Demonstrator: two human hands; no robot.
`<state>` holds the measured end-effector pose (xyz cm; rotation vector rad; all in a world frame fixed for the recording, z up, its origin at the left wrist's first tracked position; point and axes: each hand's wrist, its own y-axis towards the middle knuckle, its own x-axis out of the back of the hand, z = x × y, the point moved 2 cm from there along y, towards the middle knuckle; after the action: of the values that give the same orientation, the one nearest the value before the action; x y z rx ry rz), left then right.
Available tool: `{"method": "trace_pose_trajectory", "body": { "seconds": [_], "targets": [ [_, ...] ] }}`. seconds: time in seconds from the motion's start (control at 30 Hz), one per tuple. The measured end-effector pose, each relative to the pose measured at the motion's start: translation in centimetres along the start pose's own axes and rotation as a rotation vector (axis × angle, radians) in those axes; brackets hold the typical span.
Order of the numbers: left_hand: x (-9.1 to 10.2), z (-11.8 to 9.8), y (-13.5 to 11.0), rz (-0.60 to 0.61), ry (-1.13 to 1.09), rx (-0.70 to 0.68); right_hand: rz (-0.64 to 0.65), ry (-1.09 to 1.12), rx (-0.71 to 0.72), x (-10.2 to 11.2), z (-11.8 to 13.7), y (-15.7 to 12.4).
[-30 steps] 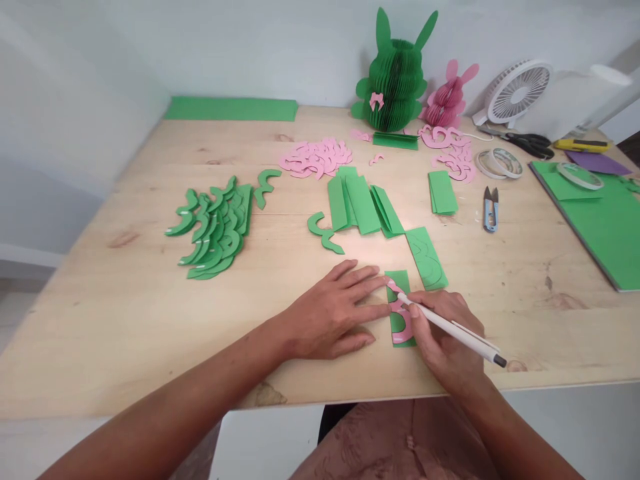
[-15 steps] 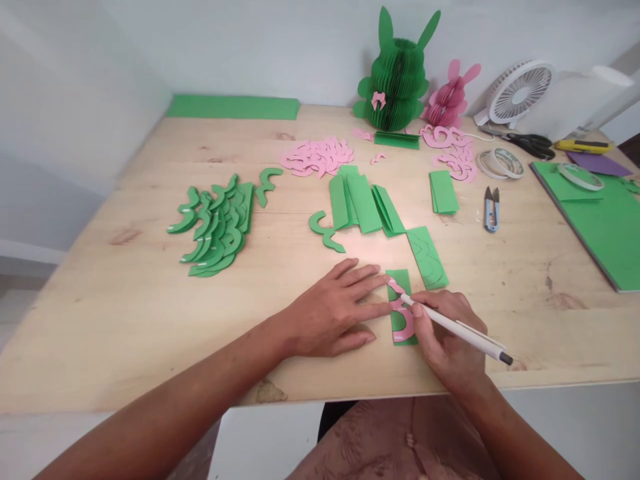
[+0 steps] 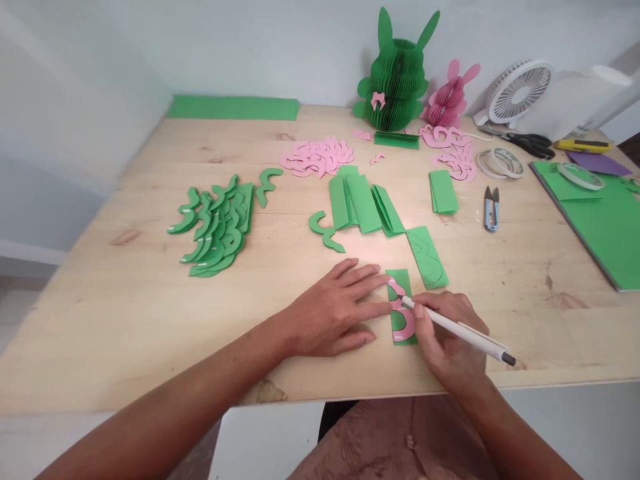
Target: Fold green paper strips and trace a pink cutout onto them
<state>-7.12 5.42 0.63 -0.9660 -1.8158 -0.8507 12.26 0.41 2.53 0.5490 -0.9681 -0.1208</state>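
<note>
My left hand (image 3: 345,310) lies flat on the wooden table with its fingers spread. Its fingertips press on a curvy pink paper template (image 3: 407,325), which rests on a small green paper rectangle (image 3: 398,275). My right hand (image 3: 453,333) grips a white pen (image 3: 460,330), its tip at the template's right edge near the middle. Just above my right hand lies another green rectangle (image 3: 427,257) with a curvy outline drawn on it. Folded green papers (image 3: 363,203) and a cut green curvy piece (image 3: 327,231) lie beyond my left hand.
Stacked green cut-outs (image 3: 217,230) lie at left, a pink cut-out pile (image 3: 317,157) farther back. Green (image 3: 397,80) and pink (image 3: 447,100) paper rabbits stand by the wall. Thread snips (image 3: 492,210), tape rolls (image 3: 500,163), black scissors (image 3: 533,142) and a white fan (image 3: 520,93) are at right.
The pen has shifted very slightly to the right and down along the template's edge. My left hand stays in place.
</note>
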Motion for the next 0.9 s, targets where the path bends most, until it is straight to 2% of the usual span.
{"method": "trace_pose_trajectory", "body": {
  "seconds": [0.13,0.4,0.5,0.6,0.73,0.9],
  "targets": [
    [0.0,0.0,0.0,-0.001,-0.004,0.008,-0.006,0.020,-0.002,0.1,0.0,-0.1],
    [-0.1,0.0,0.0,0.003,0.007,-0.006,-0.069,0.251,-0.179,0.2,-0.5,-0.4],
    [-0.2,-0.1,0.0,-0.010,0.030,-0.013,-0.085,0.241,-0.169,-0.1,-0.5,-0.4],
    [-0.4,-0.3,-0.1,-0.032,0.066,-0.020,-0.047,0.184,-0.134,-0.5,-0.8,-0.6],
    [-0.7,-0.4,-0.1,-0.106,0.108,-0.030,0.012,0.125,-0.132,-1.1,-1.3,-0.9],
    [-0.6,-1.2,-0.3,-0.236,0.200,-0.062,-0.009,0.160,-0.132,-0.7,-1.4,-0.9]
  ]
}}
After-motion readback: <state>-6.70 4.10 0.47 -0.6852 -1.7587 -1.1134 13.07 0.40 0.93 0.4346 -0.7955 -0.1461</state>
